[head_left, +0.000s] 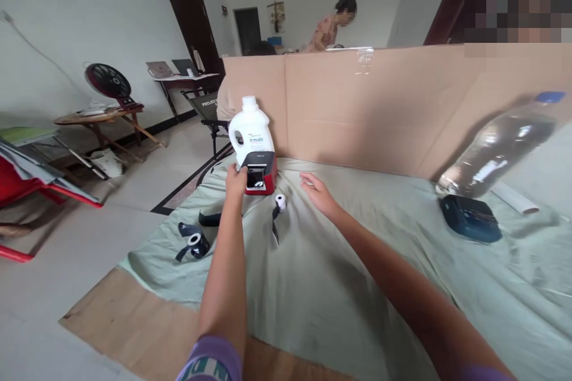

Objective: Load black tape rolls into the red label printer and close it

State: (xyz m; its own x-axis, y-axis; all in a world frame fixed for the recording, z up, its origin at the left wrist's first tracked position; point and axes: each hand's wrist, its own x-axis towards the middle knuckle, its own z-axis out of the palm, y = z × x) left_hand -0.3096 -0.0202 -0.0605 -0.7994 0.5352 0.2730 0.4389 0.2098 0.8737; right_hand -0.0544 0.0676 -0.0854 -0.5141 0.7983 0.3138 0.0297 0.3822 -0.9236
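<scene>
A red and black box-like device (269, 181) with an opening in its front, perhaps a small printer, sits on the cloth. Its left edge is gripped by my left hand (236, 181), whose fingertips are partly hidden. To the right of the device, my right hand (318, 191) is held over the cloth, fingers stretched out and holding nothing. Between the hands lies a small white roll (280, 202) with a dark strip hanging from it. Near my left forearm rests a black roll (196, 244) with loose dark strips, and a curved dark piece (209, 218) lies behind it.
A white jug (251, 131) stands directly behind the device. Cardboard (348, 107) walls off the far side of the green cloth (304, 292). At right are a tilted clear bottle (496, 146), a dark blue case (470, 219) and a white tube (516, 197). People are beyond the cardboard.
</scene>
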